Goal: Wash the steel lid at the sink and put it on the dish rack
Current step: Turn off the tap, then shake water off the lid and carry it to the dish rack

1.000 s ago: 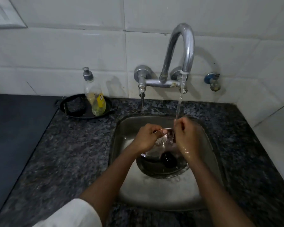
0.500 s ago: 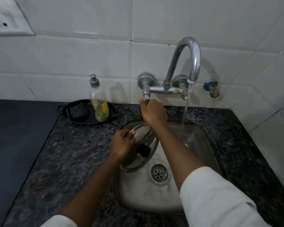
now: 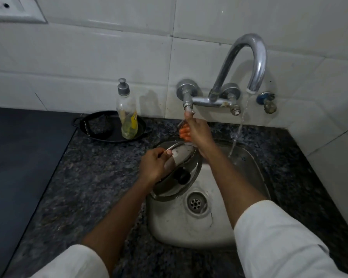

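The steel lid (image 3: 184, 157) with a black knob leans tilted over the left side of the steel sink (image 3: 245, 223). My left hand (image 3: 155, 164) grips the lid's left rim. My right hand (image 3: 197, 131) reaches up behind the sink, fingers closed on the left tap handle (image 3: 188, 109) of the wall faucet (image 3: 247, 61). A thin stream of water (image 3: 238, 129) falls from the spout into the sink's right side, away from the lid. No dish rack is in view.
A dish soap bottle (image 3: 127, 115) stands in a black pan (image 3: 100, 135) with a scrubber on the dark granite counter (image 3: 88, 187), left of the sink. The drain (image 3: 196, 202) lies in mid-basin. A second valve (image 3: 267, 102) sticks out on the wall at right.
A second ago both hands held the lid under the stream. My right hand has let go and risen to the left tap handle; my left hand has shifted the lid leftward. The stream looks thinner.
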